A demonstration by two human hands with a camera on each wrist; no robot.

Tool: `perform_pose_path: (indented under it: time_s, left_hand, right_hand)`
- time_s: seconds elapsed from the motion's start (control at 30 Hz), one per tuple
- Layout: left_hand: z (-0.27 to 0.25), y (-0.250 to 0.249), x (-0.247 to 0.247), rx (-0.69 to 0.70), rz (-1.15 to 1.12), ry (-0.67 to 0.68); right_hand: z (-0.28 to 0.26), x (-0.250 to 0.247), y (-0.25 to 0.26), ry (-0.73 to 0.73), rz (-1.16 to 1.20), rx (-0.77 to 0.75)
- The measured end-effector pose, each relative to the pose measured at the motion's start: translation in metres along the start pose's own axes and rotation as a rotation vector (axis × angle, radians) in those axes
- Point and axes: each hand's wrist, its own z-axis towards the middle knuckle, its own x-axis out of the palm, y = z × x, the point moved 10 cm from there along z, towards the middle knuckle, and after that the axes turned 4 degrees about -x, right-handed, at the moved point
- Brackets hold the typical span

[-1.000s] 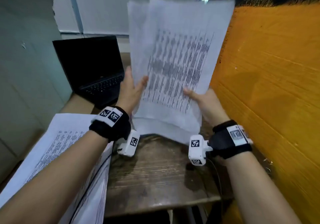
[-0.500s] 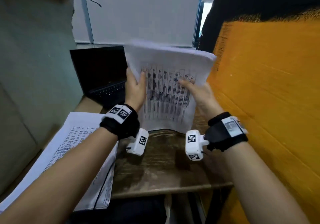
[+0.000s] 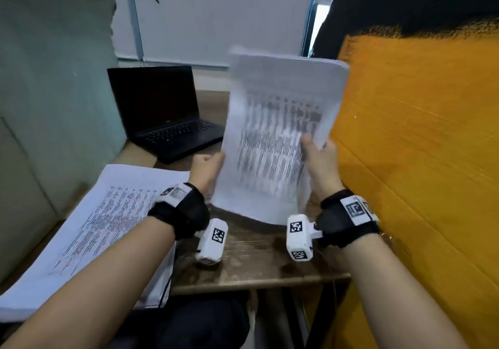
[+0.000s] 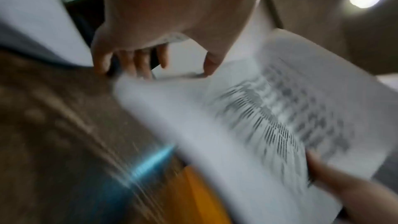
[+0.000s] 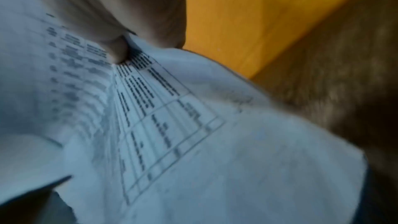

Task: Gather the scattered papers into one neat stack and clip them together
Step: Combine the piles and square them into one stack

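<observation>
A bundle of printed papers (image 3: 278, 138) stands upright over the wooden table (image 3: 251, 262), blurred by motion. Its lower edge is at or just above the tabletop; I cannot tell which. My left hand (image 3: 214, 166) grips the bundle's left edge, with the fingers (image 4: 137, 60) curled behind and the thumb in front. My right hand (image 3: 316, 150) holds the right edge, its thumb (image 5: 118, 52) pressed on the printed table of the front sheet (image 5: 172, 125). A second, thick pile of printed papers (image 3: 108, 221) lies flat at the left, partly under my left forearm. No clip is in view.
An open black laptop (image 3: 162, 113) sits at the back left of the table. An orange wall (image 3: 418, 159) runs close along the right side. A grey-green wall (image 3: 54, 92) closes the left. The table's front edge is just behind the wrist cameras.
The bundle has come down from high up toward the tabletop, and its fanned sheets now lie squared together. My left hand shifted from lying flat on the front to gripping the left edge.
</observation>
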Motion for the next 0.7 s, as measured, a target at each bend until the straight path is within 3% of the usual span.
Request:
perform_pose_path:
  time_s: [0.07, 0.13, 0.23, 0.3, 0.4, 0.5, 0.63, 0.7]
  left_hand:
    - [-0.016, 0.011, 0.012, -0.109, -0.189, 0.137]
    - [-0.025, 0.005, 0.023, -0.114, -0.361, 0.25]
    - [-0.026, -0.01, -0.005, -0.002, -0.476, 0.074]
    - [-0.023, -0.022, -0.035, 0.111, -0.331, -0.056]
    - [-0.024, -0.042, -0.059, 0.243, -0.173, -0.082]
    - [-0.038, -0.064, -0.05, 0.371, -0.1, -0.054]
    - [-0.057, -0.081, -0.035, 0.524, -0.175, -0.057]
    - [-0.06, -0.075, -0.04, 0.522, -0.236, -0.096]
  right_hand:
    - [-0.003, -0.002, -0.023, -0.061, 0.304, 0.191]
    - [-0.017, 0.011, -0.035, 0.052, 0.524, 0.313]
    - [-0.042, 0.018, -0.047, 0.247, 0.543, 0.412]
    - [-0.045, -0.004, -0.061, 0.28, 0.515, 0.417]
    - [-0.035, -0.046, -0.077, 0.287, 0.381, 0.459]
    - [-0.024, -0.06, -0.073, 0.305, 0.053, 0.404]
    - [-0.008, -0.058, -0.036, 0.136, 0.131, 0.187]
    - [-0.006, -0.062, -0.036, 0.122, 0.153, 0.171]
